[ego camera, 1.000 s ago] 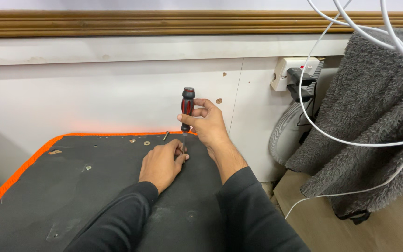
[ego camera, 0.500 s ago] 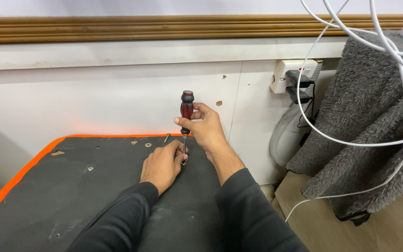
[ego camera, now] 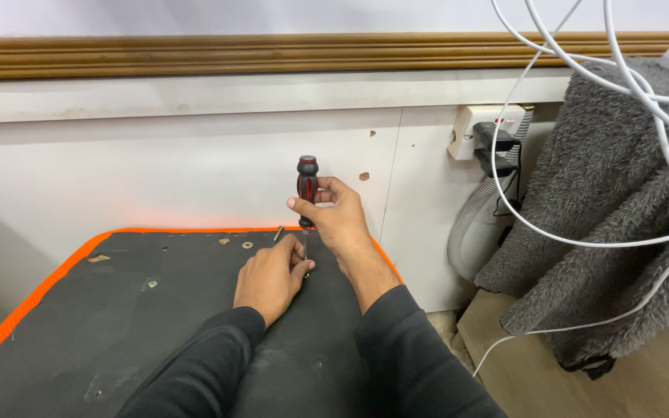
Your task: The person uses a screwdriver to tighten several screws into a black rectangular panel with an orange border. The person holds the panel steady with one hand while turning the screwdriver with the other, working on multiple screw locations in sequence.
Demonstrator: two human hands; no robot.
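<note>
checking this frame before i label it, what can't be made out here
Head view:
- Tip of the screwdriver and whatever it sits in: hidden behind the left hand's fingers.
- Lower handle: wrapped by the right hand.
- Small hardware bits on the black orange-edged board: too small to tell their kind.
- White cables and grey fleece: cut off by the top and right edges.

Even, soft indoor light, sharp focus throughout, faint shadows, no glare or blur.

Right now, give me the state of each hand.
Left hand: resting on the black panel, fingertips at the screwdriver's tip.
Right hand: closed around the screwdriver handle.
</note>
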